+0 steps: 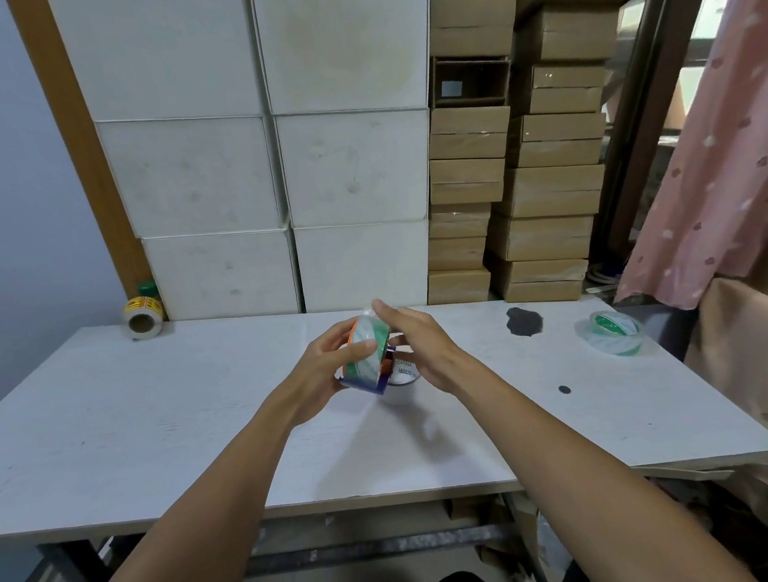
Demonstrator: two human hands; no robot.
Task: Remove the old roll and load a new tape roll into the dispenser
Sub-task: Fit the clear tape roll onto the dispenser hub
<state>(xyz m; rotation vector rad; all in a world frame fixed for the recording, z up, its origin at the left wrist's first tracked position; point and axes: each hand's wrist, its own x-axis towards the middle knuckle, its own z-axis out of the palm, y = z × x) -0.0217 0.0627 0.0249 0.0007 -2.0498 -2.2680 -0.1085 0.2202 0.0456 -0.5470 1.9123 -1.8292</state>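
Above the middle of the white table (146, 416) I hold a tape dispenser (374, 385) with a blue frame and orange parts. A green-and-white tape roll (369, 350) sits in it. My left hand (329, 370) grips the roll and dispenser from the left, thumb across the roll's face. My right hand (414, 340) is at the dispenser's right side, fingertips touching the top of the roll. Behind the dispenser an empty white cardboard core (404, 371) with printed letters lies on the table. A second green-and-white tape roll (614, 331) lies flat at the right.
A yellow label roll (142, 315) stands at the table's back left corner. A dark stain (525, 321) marks the table at back right. White boxes (279, 158) and brown cartons (518, 177) are stacked behind. A pink curtain (729, 127) hangs at the right.
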